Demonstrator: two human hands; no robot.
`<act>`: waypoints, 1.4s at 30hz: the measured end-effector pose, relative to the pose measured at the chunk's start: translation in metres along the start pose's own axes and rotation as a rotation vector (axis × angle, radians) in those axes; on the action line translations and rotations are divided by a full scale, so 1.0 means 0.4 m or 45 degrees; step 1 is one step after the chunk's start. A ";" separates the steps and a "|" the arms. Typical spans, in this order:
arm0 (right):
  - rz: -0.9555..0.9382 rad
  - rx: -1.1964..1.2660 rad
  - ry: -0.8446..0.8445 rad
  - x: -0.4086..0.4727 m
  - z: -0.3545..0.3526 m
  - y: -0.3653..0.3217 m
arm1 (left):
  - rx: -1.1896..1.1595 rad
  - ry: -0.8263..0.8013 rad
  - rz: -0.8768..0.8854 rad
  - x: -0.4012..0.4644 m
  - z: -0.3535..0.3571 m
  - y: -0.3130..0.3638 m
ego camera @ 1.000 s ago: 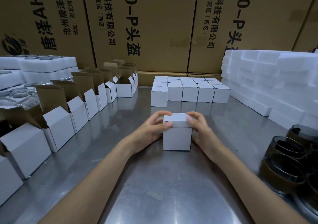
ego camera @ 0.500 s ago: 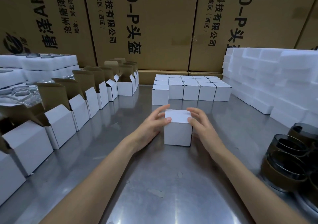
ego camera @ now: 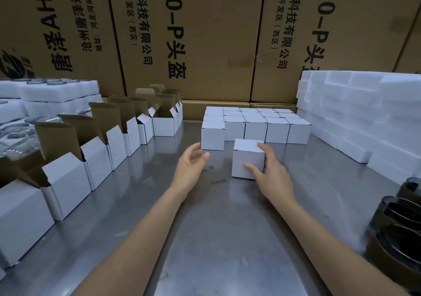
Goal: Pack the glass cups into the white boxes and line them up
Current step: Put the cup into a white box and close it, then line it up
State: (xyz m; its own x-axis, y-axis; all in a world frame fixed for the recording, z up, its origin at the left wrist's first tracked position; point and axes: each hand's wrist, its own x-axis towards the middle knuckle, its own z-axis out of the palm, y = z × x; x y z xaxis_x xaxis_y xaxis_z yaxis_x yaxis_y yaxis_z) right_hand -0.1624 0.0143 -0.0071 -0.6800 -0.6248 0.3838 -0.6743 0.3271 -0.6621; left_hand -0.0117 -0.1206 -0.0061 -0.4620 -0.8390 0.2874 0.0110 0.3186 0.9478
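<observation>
A closed box (ego camera: 248, 159) stands on the desk (ego camera: 227, 238), just in front of the packed rows (ego camera: 256, 125). The right hand (ego camera: 270, 170) grips it, thumb on its front face, fingers (ego camera: 262, 146) curled over its right top edge. The left hand (ego camera: 191, 161) hovers left of the box, loosely spread, holding nothing. Cartons (ego camera: 205, 34) behind the rows read "4.0-P头盔".

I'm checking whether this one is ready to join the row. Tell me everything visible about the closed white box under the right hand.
The closed white box is a small plain cardboard cube, lid flap shut flat, standing upright on the steel table. It sits just in front of the block of packed boxes, apart from them. The right hand grips it: fingers on top, thumb on the front. The left hand hovers clear.
</observation>
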 end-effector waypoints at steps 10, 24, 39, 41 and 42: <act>0.120 -0.248 0.016 0.202 0.103 0.016 | 0.138 0.003 -0.099 0.198 0.032 -0.056; 0.061 -0.323 0.044 0.310 0.164 0.037 | 0.018 0.019 -0.079 0.284 0.050 -0.083; -0.021 -0.561 0.145 0.216 0.133 -0.001 | -0.218 0.215 -0.157 0.230 0.029 -0.056; -0.022 -0.573 0.150 0.183 0.122 -0.006 | -0.213 0.218 -0.136 0.194 0.027 -0.048; -0.016 -0.588 0.140 0.165 0.116 -0.010 | -0.211 0.214 -0.126 0.174 0.026 -0.042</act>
State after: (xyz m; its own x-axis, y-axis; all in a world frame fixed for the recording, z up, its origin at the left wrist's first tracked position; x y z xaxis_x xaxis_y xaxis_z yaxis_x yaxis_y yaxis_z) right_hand -0.1912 -0.0609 -0.0090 -0.6805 -0.5603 0.4722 -0.7234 0.6164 -0.3110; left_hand -0.0533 -0.1795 -0.0035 -0.3142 -0.9286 0.1976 0.1249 0.1659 0.9782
